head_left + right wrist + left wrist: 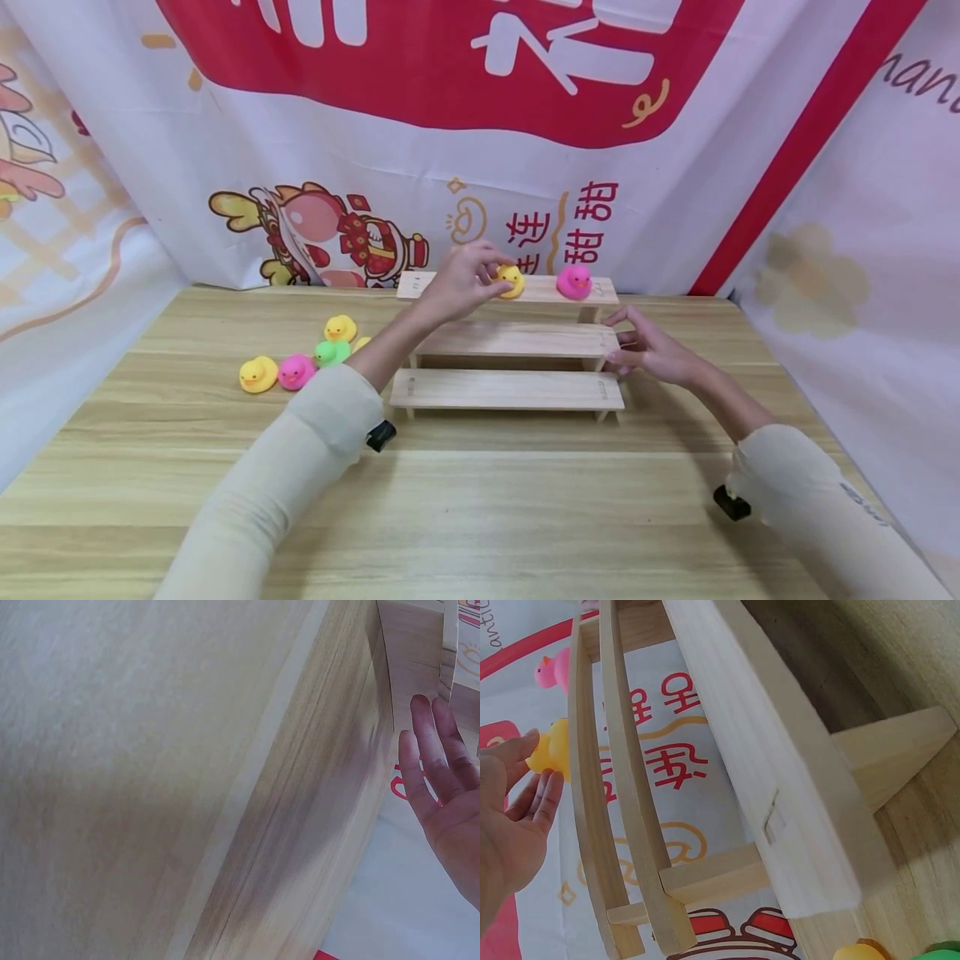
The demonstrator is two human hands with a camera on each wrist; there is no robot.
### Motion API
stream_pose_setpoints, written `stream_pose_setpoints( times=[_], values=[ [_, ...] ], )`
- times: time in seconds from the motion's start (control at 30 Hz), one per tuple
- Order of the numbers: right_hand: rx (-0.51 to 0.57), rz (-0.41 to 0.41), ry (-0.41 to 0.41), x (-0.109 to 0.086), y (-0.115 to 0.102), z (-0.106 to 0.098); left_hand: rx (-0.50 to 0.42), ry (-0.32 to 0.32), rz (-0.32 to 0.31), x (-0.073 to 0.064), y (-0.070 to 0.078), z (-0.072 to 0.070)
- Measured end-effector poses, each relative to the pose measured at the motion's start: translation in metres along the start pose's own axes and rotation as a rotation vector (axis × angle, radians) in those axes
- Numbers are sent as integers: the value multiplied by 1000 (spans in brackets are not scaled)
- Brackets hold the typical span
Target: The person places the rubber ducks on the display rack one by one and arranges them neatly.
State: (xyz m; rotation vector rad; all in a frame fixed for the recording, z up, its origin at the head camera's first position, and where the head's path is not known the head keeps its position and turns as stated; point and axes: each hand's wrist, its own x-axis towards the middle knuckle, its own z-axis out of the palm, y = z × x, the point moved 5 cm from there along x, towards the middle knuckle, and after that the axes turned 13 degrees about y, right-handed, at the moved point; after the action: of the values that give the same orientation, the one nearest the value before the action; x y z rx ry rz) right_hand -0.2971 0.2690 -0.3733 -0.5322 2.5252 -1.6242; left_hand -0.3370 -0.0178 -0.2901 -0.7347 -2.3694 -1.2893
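Note:
My left hand [467,283] pinches a yellow rubber duck [512,282] between thumb and fingers at the top step of a three-tier wooden stand [517,340]. In the left wrist view, the same yellow duck [553,750] sits right at the edge of that step. A pink rubber duck [574,282] stands to its right on the top step. Beside the stand's right end is my right hand [656,350], its fingertips at the end of the middle step. The right wrist view shows those fingers [431,750] fairly straight against the wood.
Left of the stand, several rubber ducks lie on the wooden table [480,517], among them a yellow one [258,375], a pink one [297,372] and a green one [332,353]. My left forearm partly covers another yellow duck. A printed cloth [420,167] hangs close behind the stand.

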Motion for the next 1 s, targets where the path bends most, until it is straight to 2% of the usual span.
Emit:
stream_pose_setpoints(
  times=[0.2,0.4,0.57,1.0],
  values=[
    [-11,24,7,1,0,-1,-2,6,-17,1,0,2],
    [-10,0,3,1,1,-1,-12,-5,-46,2,1,5],
    [-13,-14,7,1,2,0,-10,-3,-41,4,1,7],
    [-20,19,6,1,6,-2,8,-3,-38,4,0,8]
  ],
)
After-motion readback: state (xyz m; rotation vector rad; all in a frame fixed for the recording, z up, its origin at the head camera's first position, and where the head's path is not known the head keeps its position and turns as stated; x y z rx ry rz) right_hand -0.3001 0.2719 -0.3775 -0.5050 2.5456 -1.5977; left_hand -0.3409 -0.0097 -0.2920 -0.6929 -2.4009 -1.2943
